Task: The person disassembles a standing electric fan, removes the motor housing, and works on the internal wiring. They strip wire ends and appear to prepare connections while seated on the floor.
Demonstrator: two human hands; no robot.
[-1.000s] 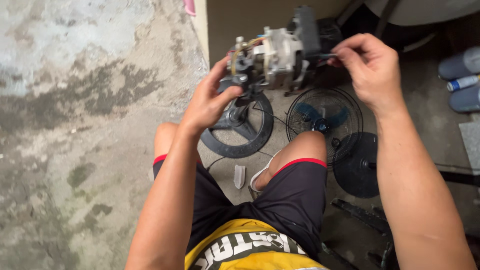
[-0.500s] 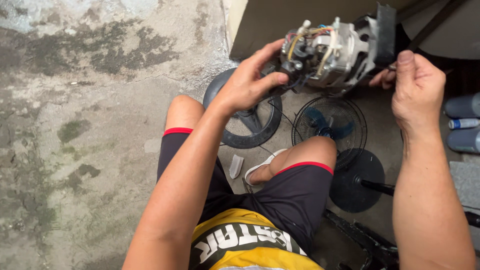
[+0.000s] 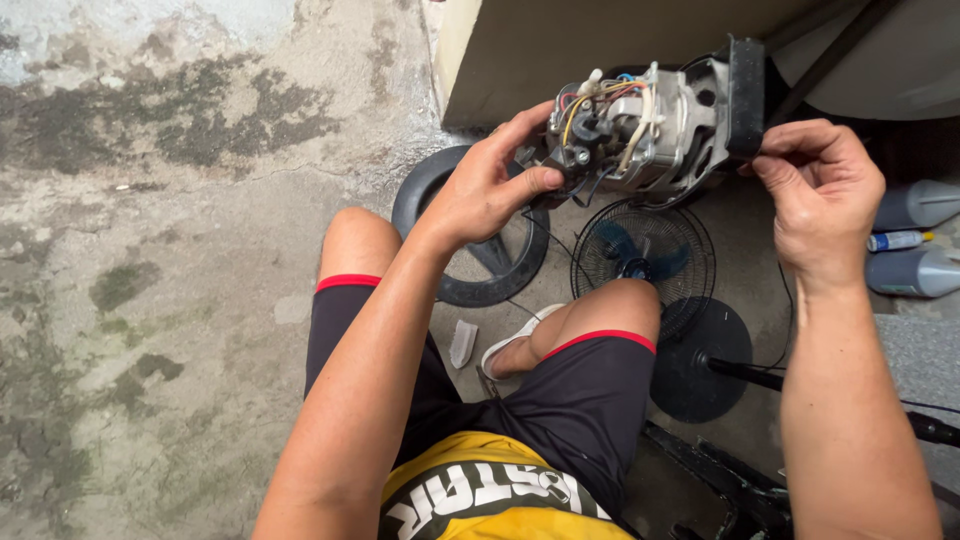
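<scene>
I hold a bare fan motor (image 3: 655, 125) in the air above my knees, its metal body and coloured wires exposed. My left hand (image 3: 490, 180) grips the motor's left end, thumb and fingers around the wired part. My right hand (image 3: 820, 195) pinches the black plate (image 3: 745, 95) at the motor's right end. Below the motor on the concrete floor lie a wire fan grille with blue blades (image 3: 640, 255) and a black ring-shaped fan part (image 3: 480, 255).
A round black fan base with its pole (image 3: 705, 370) lies by my right knee. Grey bottles (image 3: 915, 240) lie at the right edge. A beige wall corner (image 3: 520, 50) stands behind the motor. Stained concrete floor (image 3: 160, 250) spreads to the left.
The motor has turned in my hands and shifted a little right in view. My left fingers have moved onto its wired end; the right hand now pinches the black plate.
</scene>
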